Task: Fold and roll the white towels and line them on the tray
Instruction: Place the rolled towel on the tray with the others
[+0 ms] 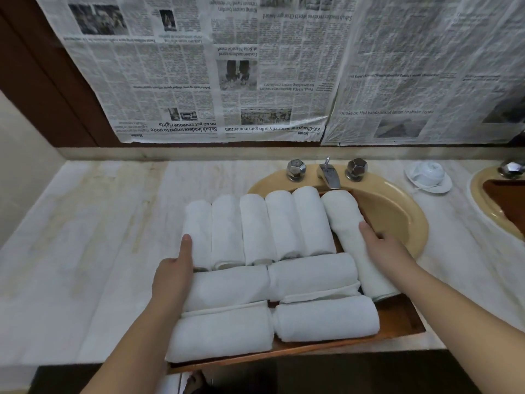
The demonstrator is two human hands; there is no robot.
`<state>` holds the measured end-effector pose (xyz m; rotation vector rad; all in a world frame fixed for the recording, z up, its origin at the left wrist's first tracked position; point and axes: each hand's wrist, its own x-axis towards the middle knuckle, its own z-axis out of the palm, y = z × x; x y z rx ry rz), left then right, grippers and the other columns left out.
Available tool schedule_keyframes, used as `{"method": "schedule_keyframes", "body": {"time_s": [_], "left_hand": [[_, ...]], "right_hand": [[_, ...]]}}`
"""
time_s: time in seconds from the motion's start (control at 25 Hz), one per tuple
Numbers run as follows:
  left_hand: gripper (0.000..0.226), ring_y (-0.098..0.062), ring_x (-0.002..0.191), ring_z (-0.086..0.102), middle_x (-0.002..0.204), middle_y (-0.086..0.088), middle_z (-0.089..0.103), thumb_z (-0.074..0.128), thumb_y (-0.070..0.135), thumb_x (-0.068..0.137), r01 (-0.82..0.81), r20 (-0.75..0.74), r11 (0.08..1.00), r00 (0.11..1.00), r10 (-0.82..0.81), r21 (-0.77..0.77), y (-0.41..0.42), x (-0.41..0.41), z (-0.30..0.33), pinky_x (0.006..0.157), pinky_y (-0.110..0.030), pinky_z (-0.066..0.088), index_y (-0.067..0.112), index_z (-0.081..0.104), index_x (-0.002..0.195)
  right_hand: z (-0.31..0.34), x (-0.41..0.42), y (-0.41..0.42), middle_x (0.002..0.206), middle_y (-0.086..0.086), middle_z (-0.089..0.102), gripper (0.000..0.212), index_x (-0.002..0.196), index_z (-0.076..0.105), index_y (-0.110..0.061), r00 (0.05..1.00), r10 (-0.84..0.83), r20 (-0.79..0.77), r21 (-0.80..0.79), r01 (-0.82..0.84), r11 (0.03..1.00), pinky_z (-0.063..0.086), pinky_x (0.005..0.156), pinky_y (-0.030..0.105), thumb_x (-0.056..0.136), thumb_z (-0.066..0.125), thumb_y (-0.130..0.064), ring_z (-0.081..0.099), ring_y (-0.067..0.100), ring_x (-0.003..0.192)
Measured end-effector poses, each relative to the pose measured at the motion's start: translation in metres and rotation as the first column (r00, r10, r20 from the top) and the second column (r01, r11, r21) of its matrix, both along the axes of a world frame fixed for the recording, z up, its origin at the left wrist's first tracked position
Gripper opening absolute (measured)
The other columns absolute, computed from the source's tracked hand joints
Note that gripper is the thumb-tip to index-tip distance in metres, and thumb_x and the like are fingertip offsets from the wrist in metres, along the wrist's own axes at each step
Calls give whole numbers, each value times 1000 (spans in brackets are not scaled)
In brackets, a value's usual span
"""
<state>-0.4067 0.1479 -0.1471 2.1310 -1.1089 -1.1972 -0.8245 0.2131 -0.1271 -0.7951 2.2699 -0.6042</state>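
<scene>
Several rolled white towels [255,228] lie on a brown wooden tray [397,322] set over the sink. The back row points away from me; the front rolls [324,319] lie crosswise. My left hand [173,277] lies flat against the tray's left side, fingers straight along the leftmost roll [199,231]. On the right, my right hand [383,245] rests against the outer side of the long rightmost roll [349,231], thumb on top of it. Its other fingers are hidden behind the roll.
A beige sink basin [397,211] with a chrome tap [329,174] and two knobs sits under the tray's back. An upturned white cup on a saucer [429,174] stands at right. A second basin [488,203] shows at far right. Newspaper [255,69] covers the wall.
</scene>
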Motion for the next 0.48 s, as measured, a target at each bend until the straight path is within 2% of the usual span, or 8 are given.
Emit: {"method": "schedule_keyframes", "body": {"time_s": [0.2, 0.32, 0.4, 0.48], "left_hand": [[81, -24, 82, 60, 94, -11, 67, 34, 79, 95, -105, 23, 994, 994, 106, -40, 9, 69, 21, 70, -38, 41, 7, 70, 87], [83, -24, 86, 57, 99, -6, 62, 32, 81, 95, -189, 35, 981, 981, 191, -46, 17, 116, 21, 80, -39, 40, 4, 63, 101], [81, -28, 95, 55, 106, -8, 58, 31, 80, 95, -247, 30, 968, 968, 249, -45, 22, 146, 21, 87, -39, 39, 7, 61, 110], [84, -29, 95, 55, 108, -10, 60, 30, 81, 95, -297, 15, 953, 954, 298, -58, 26, 173, 23, 88, -40, 40, 6, 63, 111]], "right_hand": [[-1, 66, -26, 106, 1, 60, 83, 126, 52, -17, 995, 102, 8, 14, -102, 995, 48, 78, 40, 85, 36, -87, 59, 24, 94], [7, 109, -51, 103, -3, 58, 76, 124, 52, -20, 982, 190, 14, -3, -190, 982, 45, 74, 38, 87, 38, -85, 57, 18, 90], [10, 141, -75, 104, -3, 58, 75, 121, 51, -21, 965, 264, 5, -9, -264, 964, 47, 81, 40, 86, 38, -86, 58, 21, 93], [13, 173, -103, 107, -2, 58, 80, 120, 50, -21, 945, 328, -9, -27, -328, 944, 49, 93, 44, 82, 37, -90, 58, 25, 100]]}}
